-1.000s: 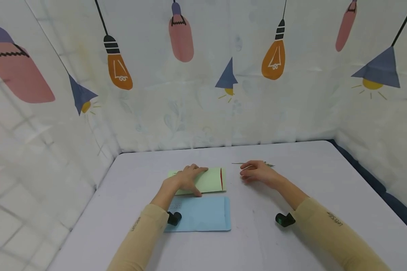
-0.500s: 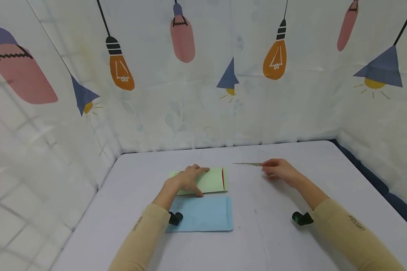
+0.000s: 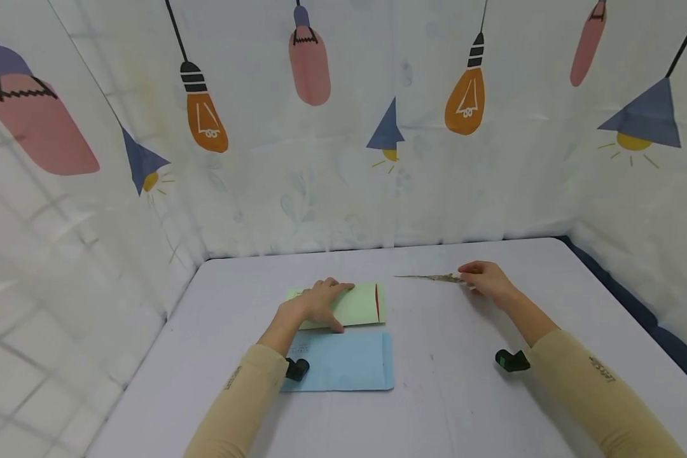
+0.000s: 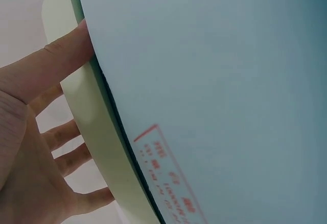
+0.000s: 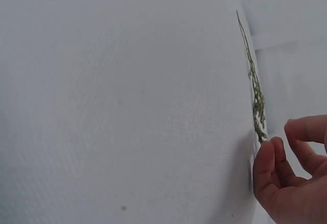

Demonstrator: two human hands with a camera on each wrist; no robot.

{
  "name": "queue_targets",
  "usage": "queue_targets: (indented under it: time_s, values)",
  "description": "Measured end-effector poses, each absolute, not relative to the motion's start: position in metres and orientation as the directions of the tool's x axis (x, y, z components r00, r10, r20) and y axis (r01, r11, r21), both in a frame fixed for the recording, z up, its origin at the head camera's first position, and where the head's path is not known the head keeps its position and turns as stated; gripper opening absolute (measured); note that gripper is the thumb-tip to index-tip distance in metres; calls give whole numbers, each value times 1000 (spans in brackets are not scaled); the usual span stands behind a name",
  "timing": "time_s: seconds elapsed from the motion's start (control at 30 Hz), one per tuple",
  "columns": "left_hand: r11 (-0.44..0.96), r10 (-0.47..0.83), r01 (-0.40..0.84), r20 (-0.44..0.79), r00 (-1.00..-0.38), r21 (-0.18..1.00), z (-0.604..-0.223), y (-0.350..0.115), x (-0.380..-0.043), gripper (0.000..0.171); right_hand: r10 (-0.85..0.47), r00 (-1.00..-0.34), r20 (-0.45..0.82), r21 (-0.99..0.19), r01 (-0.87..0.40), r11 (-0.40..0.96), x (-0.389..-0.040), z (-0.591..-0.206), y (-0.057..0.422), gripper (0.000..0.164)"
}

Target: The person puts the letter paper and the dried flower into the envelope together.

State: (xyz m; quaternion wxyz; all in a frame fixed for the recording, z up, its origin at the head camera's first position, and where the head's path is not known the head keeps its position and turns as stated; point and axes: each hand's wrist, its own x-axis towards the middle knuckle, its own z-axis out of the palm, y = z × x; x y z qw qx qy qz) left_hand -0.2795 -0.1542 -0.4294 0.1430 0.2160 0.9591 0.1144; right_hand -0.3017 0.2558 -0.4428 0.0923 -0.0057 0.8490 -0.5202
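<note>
My left hand (image 3: 320, 301) spans the pale green envelope (image 3: 357, 306) with a red line near its right end. Its thumb lies at the near edge and its fingers reach to the far edge. In front of it lies a light blue envelope (image 3: 343, 362), with red print in the left wrist view. To the right, a thin dried sprig (image 3: 429, 277) lies on the table, stem pointing left. My right hand (image 3: 488, 278) is at the sprig's leafy right end; in the right wrist view the fingertips (image 5: 263, 155) are right at its tip, with thumb and fingers apart.
A white-covered table (image 3: 435, 394) carries everything. Behind it hangs a pale curtain (image 3: 320, 210) printed with lamps and bulbs, which also closes the left and right sides. A dark blue strip (image 3: 612, 280) runs along the table's right edge.
My right hand has moved rightward along the sprig toward its leafy end, uncovering more of it. My left hand and both envelopes have stayed in place; the view has shifted slightly.
</note>
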Motion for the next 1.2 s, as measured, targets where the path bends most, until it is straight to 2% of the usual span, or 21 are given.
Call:
queue_targets:
  time_s: [0.3,0.53,0.7,0.87,1.2]
  values:
    - [885,440,376,-230,-868,274,-429,-154,-280,99,-73,-991,-116,-845,60,531,-310,-451,254,35]
    - [887,438,375,-231,-869,270,-429,-154,-281,99,-77,-997,-25,-735,-34,677,-315,-458,254,29]
    - [890,430,364,-240,-870,275,-431,-154,-281,99,-88,-996,29,-675,-85,733,-314,-456,253,21]
    - [888,430,361,-234,-872,285,-430,-154,-280,99,-104,-993,50,-649,-112,753,-312,-453,252,17]
    - [887,434,368,-231,-871,280,-431,-154,-281,99,-112,-993,33,-677,-105,728,-315,-459,261,15]
